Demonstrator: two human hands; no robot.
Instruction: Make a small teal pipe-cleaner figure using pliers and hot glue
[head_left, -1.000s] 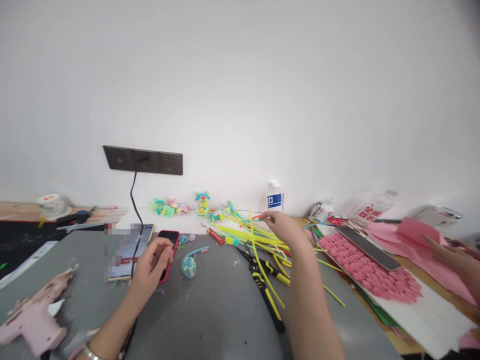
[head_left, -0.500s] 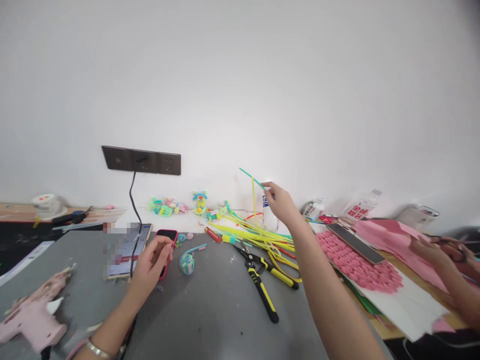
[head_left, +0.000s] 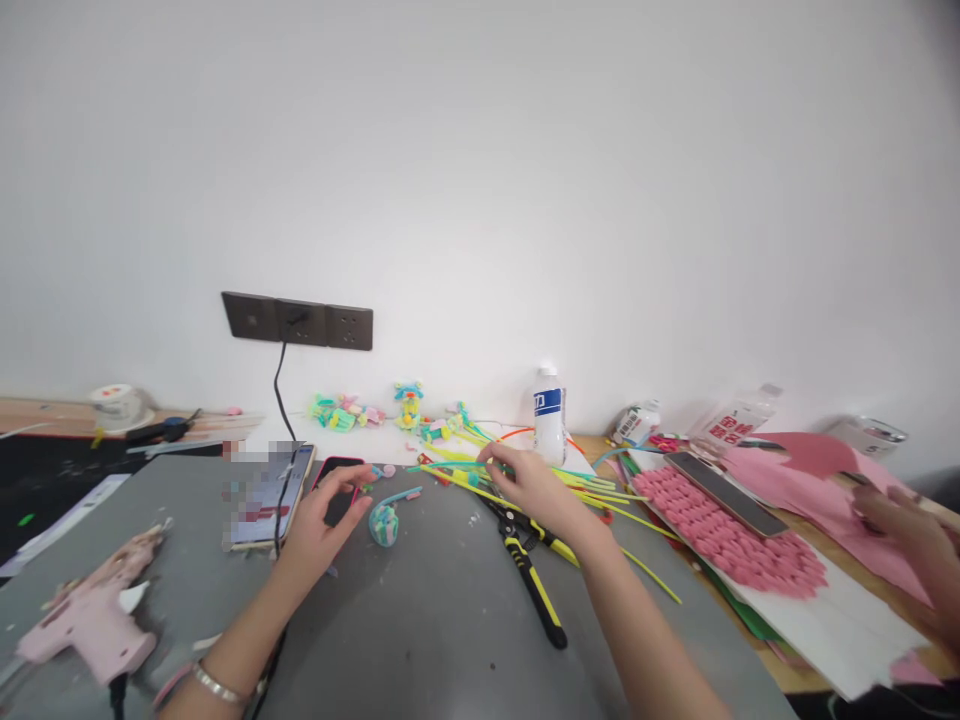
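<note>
The right hand (head_left: 529,488) has come down from higher against the wall (head_left: 465,200), bringing a teal strip (head_left: 450,464) low over the yellow strips (head_left: 637,521) on the bench (head_left: 450,620); it looks singled out. The fingers pinch it, forearm stretched forward. The left hand (head_left: 321,522), fingers parted wider, seemingly empty, is beside the pink-edged phone (head_left: 339,508).

Plain white wall (head_left: 480,180), dark socket panel (head_left: 298,321) mounted low; grey tabletop (head_left: 420,620) below, wood surface (head_left: 64,412) either side.

R hand (head_left: 525,485) pinches teal stem (head_left: 450,465) nr mat's (head_left: 435,610) far edge. L hand (head_left: 319,525) over phone (head_left: 337,510). Glue gun (head_left: 94,622) nr L edge.
</note>
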